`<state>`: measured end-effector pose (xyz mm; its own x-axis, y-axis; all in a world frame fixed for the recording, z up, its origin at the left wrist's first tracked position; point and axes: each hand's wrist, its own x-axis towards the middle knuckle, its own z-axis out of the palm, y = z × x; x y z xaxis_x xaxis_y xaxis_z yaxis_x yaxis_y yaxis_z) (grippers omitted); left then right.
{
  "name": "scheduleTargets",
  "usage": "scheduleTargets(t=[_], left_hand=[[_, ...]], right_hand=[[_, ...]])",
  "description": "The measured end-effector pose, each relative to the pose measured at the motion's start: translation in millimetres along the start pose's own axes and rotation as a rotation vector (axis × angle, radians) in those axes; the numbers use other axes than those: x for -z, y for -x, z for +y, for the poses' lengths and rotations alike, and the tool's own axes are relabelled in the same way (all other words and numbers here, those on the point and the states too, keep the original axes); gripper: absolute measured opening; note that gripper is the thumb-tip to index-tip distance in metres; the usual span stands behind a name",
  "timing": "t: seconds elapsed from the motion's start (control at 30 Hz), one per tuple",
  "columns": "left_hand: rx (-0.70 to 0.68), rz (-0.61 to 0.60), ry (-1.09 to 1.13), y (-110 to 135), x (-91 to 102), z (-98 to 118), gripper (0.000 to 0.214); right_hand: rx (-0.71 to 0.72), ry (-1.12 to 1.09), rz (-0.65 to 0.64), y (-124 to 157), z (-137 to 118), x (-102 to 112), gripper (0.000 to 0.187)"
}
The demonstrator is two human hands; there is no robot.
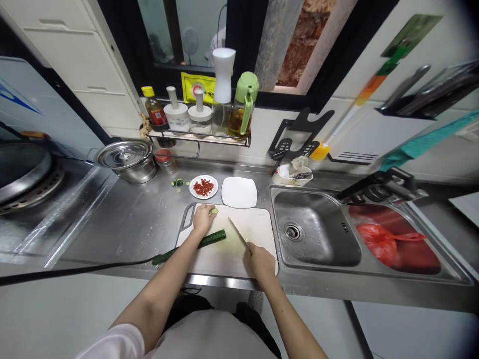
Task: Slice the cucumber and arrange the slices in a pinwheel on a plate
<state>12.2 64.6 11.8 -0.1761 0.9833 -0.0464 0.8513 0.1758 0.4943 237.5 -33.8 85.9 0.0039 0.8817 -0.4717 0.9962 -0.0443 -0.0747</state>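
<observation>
My right hand [261, 260] is wrapped round the handle of a kitchen knife [239, 233], its blade angled up and left over the white cutting board [239, 264]. At the board's upper left, my left hand [203, 219] has its fingers closed on a small cut piece of cucumber [213, 211]. A long dark green cucumber [212, 239] lies across the board's left side, partly hidden under my left forearm, its cut end toward the knife. Above the board sit a small plate of chopped red chili [204, 187] and a white square plate [239, 192].
Cucumber scraps [179, 182] lie beside a lidded steel pot [129, 160] and a jar [165, 161]. At right is a double sink [314, 227] with a red plastic bag [379, 243] in its far basin. A condiment shelf [209, 137] hangs behind. A black cable [82, 268] crosses the left side.
</observation>
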Motion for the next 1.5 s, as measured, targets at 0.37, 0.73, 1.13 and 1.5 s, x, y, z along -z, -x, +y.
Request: scheduleTargets(t=[0.37, 0.73, 1.13, 1.5], left_hand=[[0.043, 0.006, 0.001, -0.3, 1.7, 0.5, 0.028], [-0.214, 0.133, 0.228, 68.5, 5.2, -0.6, 0.021], [-0.536, 0.081, 0.192, 87.7, -3.9, -7.5, 0.023], [-0.529, 0.063, 0.129, 88.3, -7.7, -10.9, 0.027]], right_hand=[[-0.005, -0.001, 0.002, -0.7, 0.1, -0.9, 0.043], [-0.004, 0.009, -0.026, -2.4, -0.6, 0.8, 0.043], [0.002, -0.008, -0.063, -6.2, -0.9, 11.4, 0.035], [0.150, -0.138, -0.031, 10.0, -23.8, 1.8, 0.030]])
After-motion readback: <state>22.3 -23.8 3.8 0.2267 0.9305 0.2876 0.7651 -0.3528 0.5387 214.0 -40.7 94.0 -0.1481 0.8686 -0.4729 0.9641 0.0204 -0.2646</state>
